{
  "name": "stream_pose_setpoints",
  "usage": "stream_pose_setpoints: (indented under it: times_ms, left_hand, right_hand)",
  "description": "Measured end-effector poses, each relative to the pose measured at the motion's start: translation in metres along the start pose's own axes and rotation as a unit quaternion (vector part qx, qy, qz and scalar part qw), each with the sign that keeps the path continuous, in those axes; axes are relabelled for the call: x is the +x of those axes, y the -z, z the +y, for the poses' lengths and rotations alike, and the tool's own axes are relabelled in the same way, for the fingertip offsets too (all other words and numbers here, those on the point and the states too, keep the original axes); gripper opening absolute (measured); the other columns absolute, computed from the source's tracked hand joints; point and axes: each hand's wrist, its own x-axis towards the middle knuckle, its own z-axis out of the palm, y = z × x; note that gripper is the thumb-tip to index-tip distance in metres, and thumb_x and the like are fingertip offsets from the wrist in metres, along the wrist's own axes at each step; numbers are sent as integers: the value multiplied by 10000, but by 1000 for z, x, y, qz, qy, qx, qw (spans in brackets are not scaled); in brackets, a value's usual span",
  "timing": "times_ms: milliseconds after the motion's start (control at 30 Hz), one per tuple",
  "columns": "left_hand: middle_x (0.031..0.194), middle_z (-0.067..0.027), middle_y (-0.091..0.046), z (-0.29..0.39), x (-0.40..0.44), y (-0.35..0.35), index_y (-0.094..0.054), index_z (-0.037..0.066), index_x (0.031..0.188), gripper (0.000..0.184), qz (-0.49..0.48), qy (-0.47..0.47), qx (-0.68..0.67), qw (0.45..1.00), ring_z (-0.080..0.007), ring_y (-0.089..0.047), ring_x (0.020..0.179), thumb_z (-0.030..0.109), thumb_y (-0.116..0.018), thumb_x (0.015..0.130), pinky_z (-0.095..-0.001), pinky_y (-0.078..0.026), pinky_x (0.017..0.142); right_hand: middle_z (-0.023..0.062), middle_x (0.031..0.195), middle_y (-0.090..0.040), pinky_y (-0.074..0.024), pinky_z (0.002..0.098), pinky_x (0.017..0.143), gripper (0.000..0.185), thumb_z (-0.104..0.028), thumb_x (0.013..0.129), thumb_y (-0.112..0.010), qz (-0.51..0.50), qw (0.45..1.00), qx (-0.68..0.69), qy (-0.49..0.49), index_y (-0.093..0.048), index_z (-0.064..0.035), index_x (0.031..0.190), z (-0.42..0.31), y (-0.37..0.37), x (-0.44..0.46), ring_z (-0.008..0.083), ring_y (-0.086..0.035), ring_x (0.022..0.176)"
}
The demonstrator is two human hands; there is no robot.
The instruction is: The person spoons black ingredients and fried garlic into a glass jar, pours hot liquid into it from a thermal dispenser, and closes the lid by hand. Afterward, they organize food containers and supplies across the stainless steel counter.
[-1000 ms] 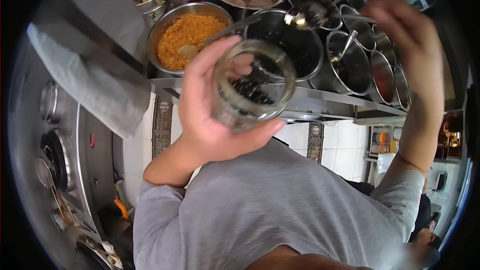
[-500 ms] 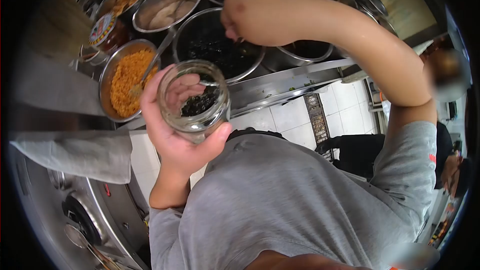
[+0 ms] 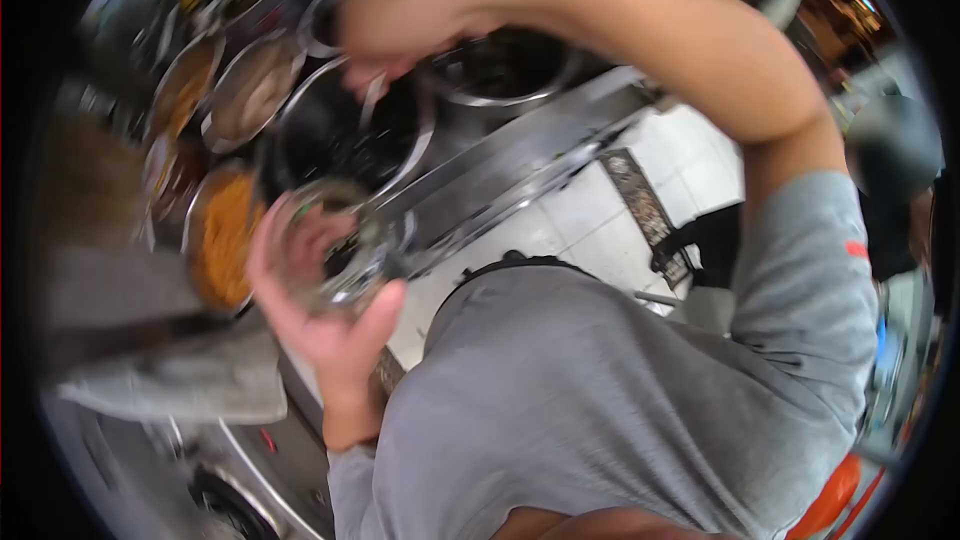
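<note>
Clock read from the glass jar [image 3: 350, 270] as centre. Jar: held up by the counter edge [image 3: 490, 175], mouth upward, some dark food inside. Left hand [image 3: 322, 332] wrapped round it, fingers on the far side, thumb at 4 o'clock.

Right hand [image 3: 395, 35] at 12 to 1, above a big metal bowl [image 3: 424, 148]; fingers look curled on a thin metal handle [image 3: 372, 100], maybe a spoon. Its lower end can't be made out; nor can any load on it.

Orange food [image 3: 225, 240] at 9, just beside the left fingers.

Risks, my reading: smooth glass could slip if the palm is wet or oily, then break on the tiled floor [image 3: 560, 225]. A hurried swing could clip the rim or spill into neighbouring bowls.
</note>
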Motion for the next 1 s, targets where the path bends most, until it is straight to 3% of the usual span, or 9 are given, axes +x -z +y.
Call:
stream_pose_setpoints:
  times_ms: [67,333,500,567,667,733,800,867,1000]
  left_hand:
    - [1267,-165,-416,3,5,3,-415,-32,1323,891,-30,-69,45,996,-243,-587,1003,258,-870,614,-354,-506,875]
    - [1168,-136,-458,31,16,17,-459,-38,1285,793,-1,-34,180,983,-217,-569,1013,165,-852,626,-312,-499,858]
    - [1056,-86,-512,39,26,7,-513,-28,1226,721,30,-13,226,974,-163,-572,875,160,-853,618,-290,-503,750]
    - [1050,-88,-513,40,29,5,-516,-36,1218,716,40,-3,215,976,-156,-559,853,175,-855,624,-290,-501,750]
    - [1082,-91,-521,40,33,1,-500,-44,1232,732,58,16,180,982,-156,-558,897,170,-861,633,-289,-502,768]
    - [1124,-95,-524,37,34,-1,-480,-43,1255,752,66,-1,140,988,-164,-557,964,151,-865,639,-293,-496,808]
    - [1173,-102,-525,26,39,-4,-456,-37,1281,775,63,-61,82,993,-178,-551,1043,124,-867,644,-300,-483,871]
    - [1252,-119,-516,41,33,-11,-434,4,1320,770,65,4,19,998,-220,-513,1155,33,-834,662,-368,-428,993]
    - [1258,-160,-532,23,27,-2,-426,-45,1325,547,82,-70,37,993,-243,-519,1143,9,-648,828,-381,-394,999]
  right_hand:
    - [28,732,-651,-366,281,439,150,-181,869,-628,-63,995,-35,-67,-711,-57,876,-8,25,-8,116,-481,522]
    - [33,793,-664,-365,259,454,225,-143,878,-565,51,996,23,-71,-695,-24,1017,12,43,8,118,-495,556]
    - [16,763,-629,-376,227,477,189,-118,909,-558,109,990,43,-73,-670,-19,1025,-11,51,-8,98,-509,588]
    - [22,757,-626,-383,233,492,186,-125,920,-553,-81,985,146,-39,-668,-26,1027,-26,84,-22,104,-519,620]
    - [66,745,-655,-463,316,614,198,-139,930,-542,93,994,-49,21,-675,-28,1025,-52,43,-47,187,-583,700]
    - [88,745,-658,-483,345,664,170,-134,894,-571,124,968,-158,152,-672,-17,963,-63,21,-62,223,-608,719]
    - [119,762,-644,-502,377,690,131,-134,828,-624,175,905,-246,300,-641,-5,828,-58,-9,-65,264,-642,761]
    - [153,779,-665,-532,406,671,144,-135,779,-634,245,797,-324,447,-666,-31,873,-56,-19,-70,327,-649,756]
    - [149,760,-662,-532,419,644,124,-144,776,-622,301,754,-359,461,-654,-28,804,-59,-21,-101,325,-654,741]
